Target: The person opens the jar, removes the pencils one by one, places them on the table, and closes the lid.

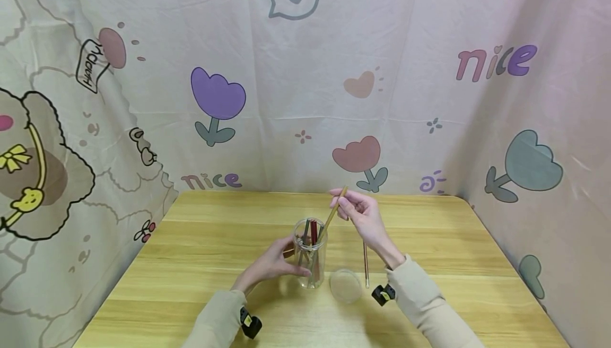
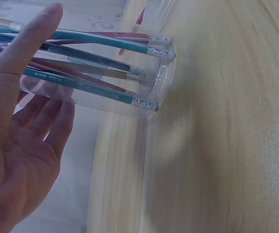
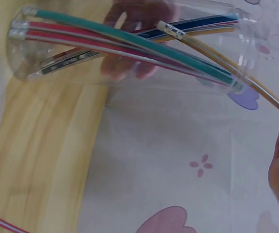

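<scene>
A clear plastic jar (image 1: pixel 317 266) stands on the table, with my left hand (image 1: pixel 273 262) gripping its side between thumb and fingers. Inside are several pencils: a green pencil (image 2: pixel 100 41), red ones and dark ones, their eraser ends toward the jar's bottom in the left wrist view. Above the open mouth, my right hand (image 1: pixel 366 219) pinches a yellow pencil (image 1: pixel 333 212) near its upper end. That pencil slants down into the jar, and its white eraser (image 3: pixel 171 30) shows inside the wall, well above the bottom.
A round clear lid (image 1: pixel 346 285) lies on the table just right of the jar. Beyond it a red pencil (image 1: pixel 366 269) lies on the wood tabletop (image 1: pixel 200 252). Printed cloth (image 1: pixel 286 141) hangs behind the table and along both sides.
</scene>
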A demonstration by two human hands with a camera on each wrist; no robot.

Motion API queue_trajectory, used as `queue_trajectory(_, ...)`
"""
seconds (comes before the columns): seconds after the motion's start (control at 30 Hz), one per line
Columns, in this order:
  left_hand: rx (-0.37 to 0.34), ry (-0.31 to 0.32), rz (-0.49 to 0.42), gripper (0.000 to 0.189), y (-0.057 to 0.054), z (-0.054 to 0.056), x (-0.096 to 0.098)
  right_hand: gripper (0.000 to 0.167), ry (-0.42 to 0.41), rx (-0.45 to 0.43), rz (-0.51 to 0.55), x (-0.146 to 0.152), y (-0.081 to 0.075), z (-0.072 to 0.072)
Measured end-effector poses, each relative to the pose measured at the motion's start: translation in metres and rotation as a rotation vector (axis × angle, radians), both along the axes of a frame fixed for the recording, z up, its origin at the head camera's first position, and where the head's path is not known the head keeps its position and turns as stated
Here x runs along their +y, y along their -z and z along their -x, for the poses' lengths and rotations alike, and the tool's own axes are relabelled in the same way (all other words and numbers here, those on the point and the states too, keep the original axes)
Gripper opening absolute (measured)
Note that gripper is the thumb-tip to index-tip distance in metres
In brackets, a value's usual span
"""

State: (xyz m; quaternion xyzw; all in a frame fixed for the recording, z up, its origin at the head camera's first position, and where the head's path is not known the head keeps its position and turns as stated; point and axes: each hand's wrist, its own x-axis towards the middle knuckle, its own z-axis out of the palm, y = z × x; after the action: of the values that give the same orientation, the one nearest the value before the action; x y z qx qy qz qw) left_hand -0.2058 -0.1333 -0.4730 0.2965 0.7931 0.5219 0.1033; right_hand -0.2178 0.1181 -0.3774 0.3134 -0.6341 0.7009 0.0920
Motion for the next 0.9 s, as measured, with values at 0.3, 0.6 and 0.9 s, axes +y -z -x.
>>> queue_trajectory(0.3,-0.012,-0.012,0.006,0.075,0.0,-0.001,0.0,0.021,0.097,-0.009,0.159,0.004,-0.01,-0.004)
queue_trajectory(0.6,-0.016,-0.007,0.001,0.072,0.001,-0.001,0.0,0.021,0.08,0.004,0.415,0.014,-0.016,-0.003)
queue_trajectory(0.9,-0.002,-0.011,0.012,0.07,0.002,0.0,0.0,0.012,0.081,-0.044,0.578,0.028,-0.019,-0.002)
